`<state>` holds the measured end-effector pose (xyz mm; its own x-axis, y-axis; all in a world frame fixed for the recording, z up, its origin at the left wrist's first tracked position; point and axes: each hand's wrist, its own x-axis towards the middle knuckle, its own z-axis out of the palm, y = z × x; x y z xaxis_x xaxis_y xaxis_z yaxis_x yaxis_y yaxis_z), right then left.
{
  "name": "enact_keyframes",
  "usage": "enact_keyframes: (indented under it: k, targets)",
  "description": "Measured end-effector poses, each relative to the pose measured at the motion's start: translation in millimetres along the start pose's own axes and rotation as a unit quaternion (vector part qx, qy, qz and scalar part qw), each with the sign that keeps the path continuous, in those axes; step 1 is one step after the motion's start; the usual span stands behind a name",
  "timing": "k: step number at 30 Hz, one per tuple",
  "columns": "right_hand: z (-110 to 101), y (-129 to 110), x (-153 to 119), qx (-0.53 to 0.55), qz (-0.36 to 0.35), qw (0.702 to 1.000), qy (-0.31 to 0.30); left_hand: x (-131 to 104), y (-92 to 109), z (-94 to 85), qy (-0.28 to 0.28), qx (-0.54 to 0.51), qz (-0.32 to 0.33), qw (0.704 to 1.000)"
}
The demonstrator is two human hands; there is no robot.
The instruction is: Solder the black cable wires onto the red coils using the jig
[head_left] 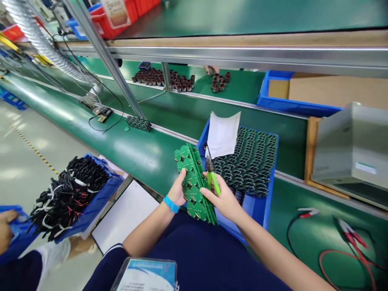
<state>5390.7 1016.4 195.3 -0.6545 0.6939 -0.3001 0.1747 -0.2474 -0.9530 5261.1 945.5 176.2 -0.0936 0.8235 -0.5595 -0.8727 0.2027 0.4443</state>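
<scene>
My left hand [178, 190] grips the left edge of a stack of green circuit board panels [194, 184], held upright over my lap. My right hand [222, 199] steadies the right side of the stack and also holds green-handled cutters [212, 174], whose tip points up. Just behind my hands stands a blue bin [260, 208] packed with many more green boards [250, 161]. A white paper sheet [223, 133] leans in that bin.
A green conveyor belt [127, 147] runs across in front. To my left a blue bin of black wire bundles [71, 192] sits near another person's hand [6, 230]. Red clip leads [348, 238] lie at right beside a grey box [351, 149]. Dark components [165, 79] lie beyond.
</scene>
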Motion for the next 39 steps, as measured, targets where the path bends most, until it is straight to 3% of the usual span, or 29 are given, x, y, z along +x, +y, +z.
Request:
enact_keyframes:
  k: [3,6,11,20,29,34,39]
  targets:
    - [-1.8,-5.9,-10.1,-0.105,-0.029,0.994,-0.023,0.0,-2.6,-16.3,0.029,-0.047,0.007,0.998]
    - [-7.3,-6.4,-14.2,-0.199,-0.014,0.979,-0.027,-4.4,1.3,-32.5,0.062,-0.057,0.049,0.995]
    - [-2.2,-1.4,-18.3,-0.227,0.026,0.969,-0.095,-11.0,8.4,-45.3,0.086,-0.055,0.094,0.990]
    - [13.1,-15.8,-31.9,-0.258,0.009,0.957,-0.134,-17.1,15.3,-46.0,0.080,-0.038,0.128,0.988]
    - [17.5,-22.0,-23.0,-0.309,-0.018,0.943,-0.122,-24.6,24.0,-50.6,0.104,-0.020,0.164,0.981]
    - [15.8,-30.5,-21.7,-0.360,-0.016,0.923,-0.135,-28.3,29.3,-47.0,0.122,-0.021,0.212,0.970]
    - [10.3,-37.3,-18.1,-0.406,-0.027,0.901,-0.148,-30.1,34.2,-46.6,0.122,-0.015,0.214,0.969]
